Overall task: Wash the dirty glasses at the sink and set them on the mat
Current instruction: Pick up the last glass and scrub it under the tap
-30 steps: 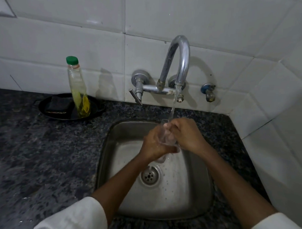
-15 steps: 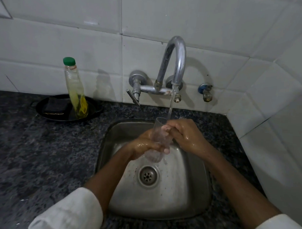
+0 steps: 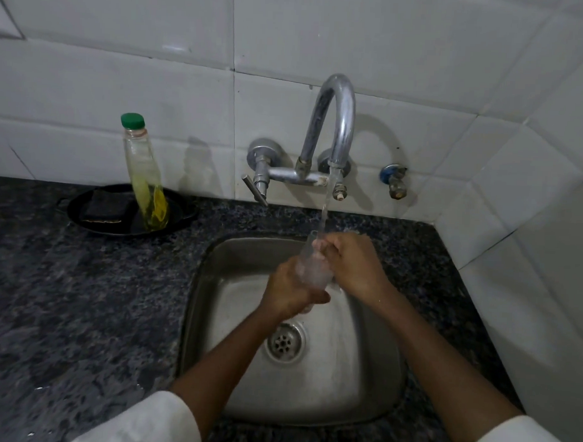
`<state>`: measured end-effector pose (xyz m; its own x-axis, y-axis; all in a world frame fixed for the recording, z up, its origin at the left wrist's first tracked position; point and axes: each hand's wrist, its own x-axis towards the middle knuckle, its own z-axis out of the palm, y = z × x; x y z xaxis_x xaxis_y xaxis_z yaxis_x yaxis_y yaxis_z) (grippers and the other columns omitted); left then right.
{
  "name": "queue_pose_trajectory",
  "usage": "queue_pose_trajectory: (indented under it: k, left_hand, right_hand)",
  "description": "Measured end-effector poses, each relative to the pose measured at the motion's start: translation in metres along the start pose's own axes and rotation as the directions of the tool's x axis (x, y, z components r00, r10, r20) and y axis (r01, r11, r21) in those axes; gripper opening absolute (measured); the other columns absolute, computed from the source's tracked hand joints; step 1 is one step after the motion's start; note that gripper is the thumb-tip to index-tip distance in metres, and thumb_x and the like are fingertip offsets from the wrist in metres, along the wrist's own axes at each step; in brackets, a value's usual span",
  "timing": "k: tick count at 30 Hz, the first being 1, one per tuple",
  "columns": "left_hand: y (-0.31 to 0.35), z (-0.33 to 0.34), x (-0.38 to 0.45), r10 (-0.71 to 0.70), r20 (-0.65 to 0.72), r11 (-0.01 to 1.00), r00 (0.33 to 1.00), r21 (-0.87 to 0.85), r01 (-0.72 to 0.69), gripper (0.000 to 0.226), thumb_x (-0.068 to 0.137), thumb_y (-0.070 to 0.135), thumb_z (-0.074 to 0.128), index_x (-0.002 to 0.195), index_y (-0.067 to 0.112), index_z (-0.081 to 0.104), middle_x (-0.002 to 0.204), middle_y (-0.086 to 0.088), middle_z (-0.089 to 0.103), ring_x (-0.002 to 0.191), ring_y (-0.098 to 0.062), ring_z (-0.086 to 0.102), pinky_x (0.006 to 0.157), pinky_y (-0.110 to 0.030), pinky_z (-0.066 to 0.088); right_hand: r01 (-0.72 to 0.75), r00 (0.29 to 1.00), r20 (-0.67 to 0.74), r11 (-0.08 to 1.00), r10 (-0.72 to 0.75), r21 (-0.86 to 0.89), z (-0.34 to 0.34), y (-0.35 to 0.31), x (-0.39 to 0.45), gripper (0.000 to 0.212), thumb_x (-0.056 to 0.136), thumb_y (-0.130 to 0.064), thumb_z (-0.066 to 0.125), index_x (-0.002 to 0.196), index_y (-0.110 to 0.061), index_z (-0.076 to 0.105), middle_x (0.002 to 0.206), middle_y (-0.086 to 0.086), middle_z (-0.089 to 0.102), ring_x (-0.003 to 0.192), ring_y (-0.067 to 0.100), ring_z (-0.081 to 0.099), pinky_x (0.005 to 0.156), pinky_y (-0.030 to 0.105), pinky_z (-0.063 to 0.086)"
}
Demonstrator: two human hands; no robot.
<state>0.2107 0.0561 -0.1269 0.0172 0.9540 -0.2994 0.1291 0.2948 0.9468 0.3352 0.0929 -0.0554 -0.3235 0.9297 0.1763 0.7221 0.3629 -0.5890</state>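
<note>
Rinse step: left hand (image 3: 289, 288) gripped the clear glass (image 3: 310, 267) at its base over the sink (image 3: 370, 398), under the tap (image 3: 336, 123) stream; right hand (image 3: 351, 262) fingers curled at its rim. Next, probably: drain, carry to mat, not in view.

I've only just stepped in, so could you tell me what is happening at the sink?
A person is rinsing a clear glass under the running tap, over the steel sink. The left hand grips the lower part of the glass, and the right hand holds it near the rim, fingers at its mouth. On the counter to the left, a green-capped bottle of yellow dish liquid stands in a black dish beside a dark scrub pad. No mat is in view.
</note>
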Motion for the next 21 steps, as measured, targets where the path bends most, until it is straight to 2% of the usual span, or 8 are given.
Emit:
queue_pose_trajectory:
  k: [2,4,6,8,11,14,17,21]
  left_hand:
    - [-0.004,0.001,0.002,0.049,-0.054,0.994,0.997,0.102,-0.044,0.064,0.052,0.029,0.093,0.108,0.033,0.062,0.102,0.012,0.068,0.091,-0.008,0.066,0.079,-0.040,0.060]
    - [0.003,-0.018,0.005,-0.011,0.201,1.000,0.980,0.011,0.009,0.064,0.059,0.017,0.091,0.112,0.037,0.061,0.112,0.011,0.066,0.102,-0.009,0.063,0.087,-0.039,0.057]
    - [0.009,-0.036,0.004,-0.004,0.468,0.977,0.884,-0.185,0.103,0.058,0.066,-0.004,0.077,0.115,0.025,0.063,0.113,0.000,0.068,0.107,-0.018,0.065,0.096,-0.044,0.054]
    - [0.012,-0.038,0.003,0.034,0.532,0.955,0.846,-0.267,0.130,0.049,0.068,-0.010,0.065,0.110,0.014,0.063,0.106,-0.008,0.069,0.103,-0.024,0.066,0.096,-0.045,0.052]
    - [0.009,-0.017,0.008,0.030,0.219,0.984,0.975,0.164,-0.067,0.055,0.064,0.005,0.083,0.114,0.017,0.062,0.110,-0.003,0.069,0.105,-0.021,0.065,0.095,-0.047,0.054]
    - [0.011,-0.009,0.005,0.184,0.024,0.745,0.983,0.649,-0.155,0.082,0.058,0.029,0.091,0.129,0.026,0.050,0.116,-0.001,0.069,0.106,-0.023,0.066,0.088,-0.041,0.056]
    - [0.009,-0.028,0.000,0.267,0.121,0.695,0.956,0.663,-0.278,0.089,0.060,0.028,0.091,0.136,0.032,0.045,0.120,0.000,0.068,0.107,-0.020,0.066,0.087,-0.039,0.057]
    - [0.008,-0.042,-0.012,0.407,-0.012,0.902,0.913,0.163,-0.400,0.067,0.058,0.012,0.093,0.116,0.026,0.062,0.113,0.003,0.071,0.100,-0.010,0.069,0.083,-0.032,0.059]
  right_hand:
    - [-0.039,0.999,-0.021,0.999,0.039,0.026,0.000,0.006,-0.001,0.034,0.097,-0.017,0.056,0.064,-0.010,0.063,0.067,0.001,0.069,0.059,0.011,0.063,0.061,0.027,0.050]
    - [0.058,0.998,0.010,0.997,-0.058,0.057,-0.003,0.009,-0.005,0.035,0.095,-0.024,0.055,0.065,-0.009,0.063,0.061,-0.004,0.066,0.056,0.005,0.061,0.059,0.027,0.050]
    - [0.149,0.984,0.088,0.986,-0.156,0.078,-0.005,0.003,-0.011,0.040,0.093,-0.039,0.048,0.067,-0.012,0.065,0.056,-0.006,0.060,0.053,0.003,0.057,0.054,0.021,0.043]
    - [0.152,0.983,0.090,0.985,-0.159,0.080,-0.001,-0.003,-0.014,0.042,0.093,-0.042,0.046,0.066,-0.014,0.064,0.058,-0.003,0.061,0.054,0.010,0.058,0.055,0.024,0.042]
    - [-0.043,0.999,0.028,0.998,0.044,-0.050,0.006,-0.005,-0.011,0.037,0.098,-0.034,0.053,0.063,-0.022,0.057,0.058,-0.004,0.058,0.054,0.012,0.055,0.053,0.026,0.037]
    - [-0.354,0.934,0.034,0.935,0.355,-0.016,0.015,-0.001,-0.018,0.034,0.097,-0.035,0.054,0.067,-0.020,0.061,0.061,-0.004,0.058,0.054,0.009,0.053,0.046,0.023,0.037]
    - [-0.573,0.770,0.081,0.631,0.633,0.523,0.019,0.009,-0.020,0.033,0.097,-0.032,0.056,0.069,-0.016,0.060,0.060,0.001,0.057,0.043,0.009,0.044,0.033,0.017,0.030]
    - [-0.615,0.554,0.437,-0.006,0.709,0.789,0.042,0.034,-0.027,0.042,0.098,-0.040,0.051,0.062,-0.018,0.047,0.048,-0.002,0.048,0.027,0.003,0.026,0.028,0.012,0.016]
